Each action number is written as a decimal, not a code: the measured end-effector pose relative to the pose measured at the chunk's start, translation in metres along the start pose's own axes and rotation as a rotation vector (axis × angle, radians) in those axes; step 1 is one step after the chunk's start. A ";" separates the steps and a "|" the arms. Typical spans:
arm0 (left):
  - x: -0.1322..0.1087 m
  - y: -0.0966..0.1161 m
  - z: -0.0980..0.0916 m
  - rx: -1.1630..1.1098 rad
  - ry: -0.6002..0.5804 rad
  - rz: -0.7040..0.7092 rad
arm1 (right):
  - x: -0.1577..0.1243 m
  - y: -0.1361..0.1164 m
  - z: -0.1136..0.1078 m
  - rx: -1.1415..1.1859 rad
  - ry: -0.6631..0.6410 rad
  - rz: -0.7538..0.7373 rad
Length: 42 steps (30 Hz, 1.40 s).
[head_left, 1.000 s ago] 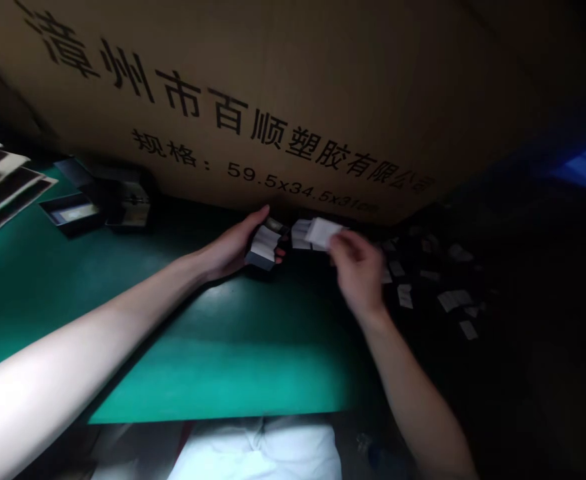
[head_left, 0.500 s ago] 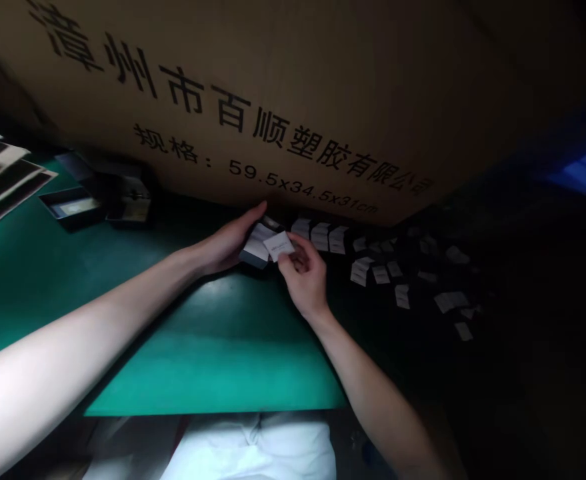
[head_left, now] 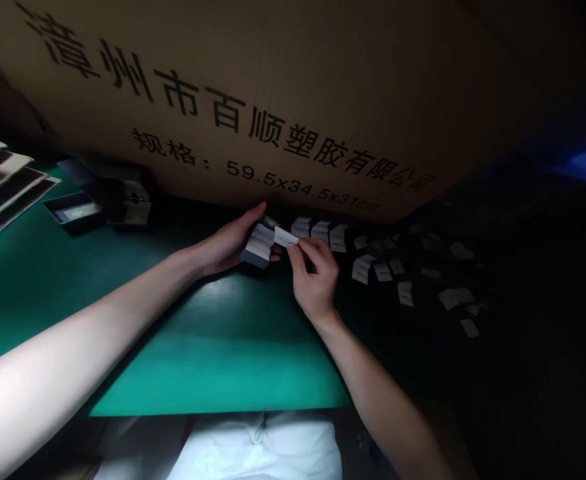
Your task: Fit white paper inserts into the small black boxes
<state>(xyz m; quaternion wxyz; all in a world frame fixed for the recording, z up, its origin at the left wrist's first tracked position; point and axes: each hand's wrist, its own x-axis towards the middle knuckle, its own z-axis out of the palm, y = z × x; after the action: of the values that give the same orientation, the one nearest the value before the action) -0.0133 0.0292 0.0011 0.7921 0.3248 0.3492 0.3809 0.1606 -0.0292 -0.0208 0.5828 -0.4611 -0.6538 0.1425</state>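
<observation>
My left hand (head_left: 235,243) is wrapped round a small dark box (head_left: 257,259) with a pale, ridged inside, held just above the green tabletop. Its fingertips show at the box's right side. Between the thumb and fingers of my right hand (head_left: 317,273) is a small white folded paper (head_left: 285,237), pinched at its right end. The paper's left end lies at the upper right edge of the box; whether it touches the box I cannot tell. Close behind the right hand, similar folded white papers (head_left: 339,237) stand in a row.
A large printed cardboard carton (head_left: 253,80) rises behind both hands. Open dark boxes (head_left: 75,212) lie at the left, near a stack of flat sheets (head_left: 3,190). More white papers (head_left: 405,293) are scattered on the dim right side of the green table (head_left: 213,373).
My right hand has moved slightly to the right and turned, so the paper's printed broad face no longer shows and it appears narrower. The left hand holds the box almost unmoved.
</observation>
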 end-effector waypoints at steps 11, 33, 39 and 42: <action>-0.001 -0.005 -0.002 0.094 -0.057 0.024 | -0.004 0.000 0.003 -0.199 0.003 -0.329; -0.002 -0.006 -0.003 0.188 -0.108 0.090 | -0.002 0.001 0.002 -0.192 -0.009 -0.251; -0.005 -0.005 -0.003 0.217 -0.023 0.068 | -0.001 0.000 0.003 -0.185 0.004 -0.218; -0.007 -0.004 -0.002 0.221 0.069 0.015 | -0.001 0.001 0.002 -0.210 -0.012 -0.186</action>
<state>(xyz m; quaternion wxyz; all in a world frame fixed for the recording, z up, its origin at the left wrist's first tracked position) -0.0169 0.0216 -0.0015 0.7362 0.3994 0.4137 0.3569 0.1591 -0.0284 -0.0230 0.5382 -0.4560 -0.7085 0.0211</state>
